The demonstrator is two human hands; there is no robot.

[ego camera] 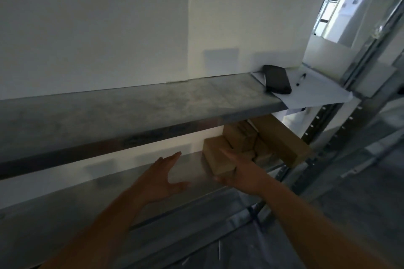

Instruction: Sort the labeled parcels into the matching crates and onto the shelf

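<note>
A small brown cardboard parcel (pixel 216 157) lies on the lower metal shelf (pixel 122 183), at the left end of a pile of other brown parcels (pixel 282 137). My right hand (pixel 238 170) lies against the small parcel's right side with straight fingers, thumb below its front corner. My left hand (pixel 161 179) hovers open over the bare shelf, a hand's width left of the parcel, touching nothing. The picture is blurred by motion.
An upper metal shelf (pixel 131 107) runs just above my hands. On its right end lie a black device (pixel 276 82), white paper (pixel 314 91) and a pen (pixel 301 78). A perforated upright post (pixel 317 122) stands at the right; a white wall is behind.
</note>
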